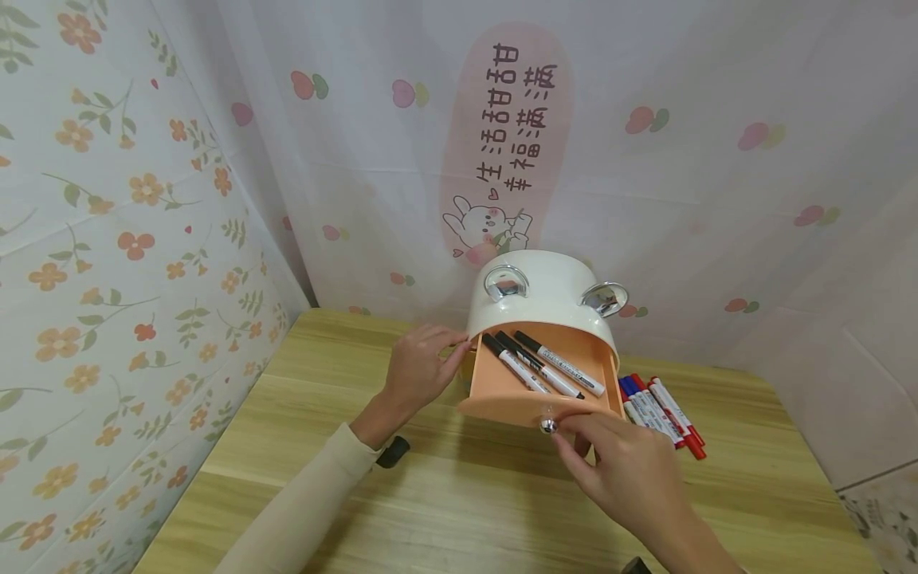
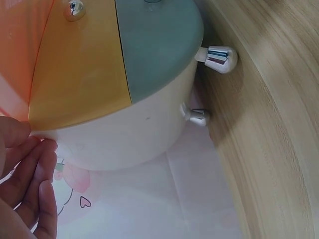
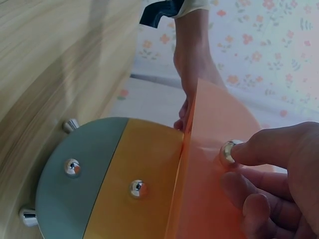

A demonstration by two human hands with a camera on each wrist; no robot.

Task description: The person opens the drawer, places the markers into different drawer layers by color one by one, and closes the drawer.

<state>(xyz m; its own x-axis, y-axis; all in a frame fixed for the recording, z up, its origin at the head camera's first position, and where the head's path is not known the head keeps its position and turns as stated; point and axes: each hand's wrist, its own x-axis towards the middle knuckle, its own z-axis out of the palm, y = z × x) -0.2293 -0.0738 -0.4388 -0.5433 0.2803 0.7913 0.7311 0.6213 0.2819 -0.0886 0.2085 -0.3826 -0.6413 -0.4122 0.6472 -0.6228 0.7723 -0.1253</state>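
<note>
A small rounded drawer cabinet (image 1: pixel 541 287) with a white shell and two chrome ears stands on the table. Its top peach drawer (image 1: pixel 509 408) is pulled out, with black-capped markers (image 1: pixel 548 368) lying inside. My right hand (image 1: pixel 631 462) pinches the drawer's round chrome knob (image 3: pixel 229 152) between thumb and fingers. On the cabinet's left side, my left hand (image 1: pixel 419 367) rests its fingertips at the front edge of the shell, beside the open drawer. Below, the yellow drawer (image 2: pixel 82 69) and the green drawer (image 2: pixel 154 47) are closed.
Several markers (image 1: pixel 656 410) with red and blue caps lie on the wooden table (image 1: pixel 301 383) right of the cabinet. Chrome feet (image 2: pixel 222 59) hold the cabinet up. A patterned curtain (image 1: pixel 380 159) hangs close behind, and another covers the left side.
</note>
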